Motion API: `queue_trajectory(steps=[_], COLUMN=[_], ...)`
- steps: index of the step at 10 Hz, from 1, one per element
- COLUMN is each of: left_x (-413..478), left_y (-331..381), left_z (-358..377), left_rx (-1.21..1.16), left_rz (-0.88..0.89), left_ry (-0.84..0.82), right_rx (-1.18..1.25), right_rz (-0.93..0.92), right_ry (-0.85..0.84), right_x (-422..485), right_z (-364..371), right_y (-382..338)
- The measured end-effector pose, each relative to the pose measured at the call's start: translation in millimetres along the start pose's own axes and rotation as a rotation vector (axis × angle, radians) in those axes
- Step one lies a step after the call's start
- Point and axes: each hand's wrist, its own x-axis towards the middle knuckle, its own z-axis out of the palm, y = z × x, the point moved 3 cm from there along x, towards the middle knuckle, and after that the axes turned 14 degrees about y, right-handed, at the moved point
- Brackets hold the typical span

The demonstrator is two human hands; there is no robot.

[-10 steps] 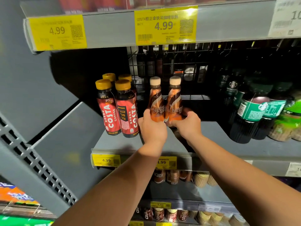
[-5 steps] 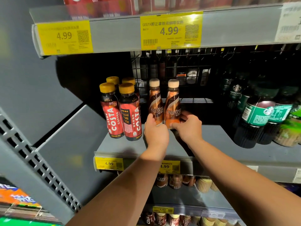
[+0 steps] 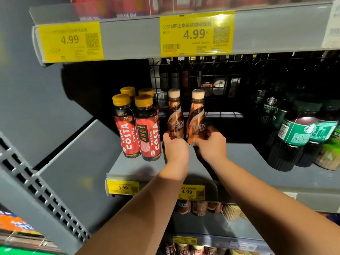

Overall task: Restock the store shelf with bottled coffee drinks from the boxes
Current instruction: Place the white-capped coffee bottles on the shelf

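Hands: left hand [image 3: 175, 150] wrapped round left Nescafé bottle [image 3: 175, 118], right hand [image 3: 212, 144] round right Nescafé bottle [image 3: 196, 122] | risk: might bump Costa bottles [image 3: 137, 129] over lol

Grey shelf [image 3: 239, 159]: four Costa bottles [image 3: 139, 126], two Nescafé bottles [image 3: 185, 118], green-labelled bottles [image 3: 294, 137] at right.

You see dim, uneven light: the yellow price tag [image 3: 196, 33] overhead catches glare, while the shelf [image 3: 239, 155] recess behind falls into deep shadow. Edges bend with wide-angle distortion, and the lower left corner smears into blur.
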Motion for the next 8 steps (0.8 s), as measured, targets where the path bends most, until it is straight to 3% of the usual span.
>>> queue_trajectory(steps=[2, 3, 8], left_x=[-5, -3, -4], left_y=[2, 4, 2], left_z=[-1, -1, 7], left_rx=[-0.028, -0.092, 0.003], left_rz=[-0.014, -0.129, -0.005], left_ry=[-0.014, -0.006, -0.062], right_rx=[0.002, -0.005, 0.006], right_rz=[0.028, 0.022, -0.004], right_ry=[0.051, 0.035, 0.012], right_x=[0, 0, 0], right_z=[1, 2, 3], right_y=[-1, 0, 0])
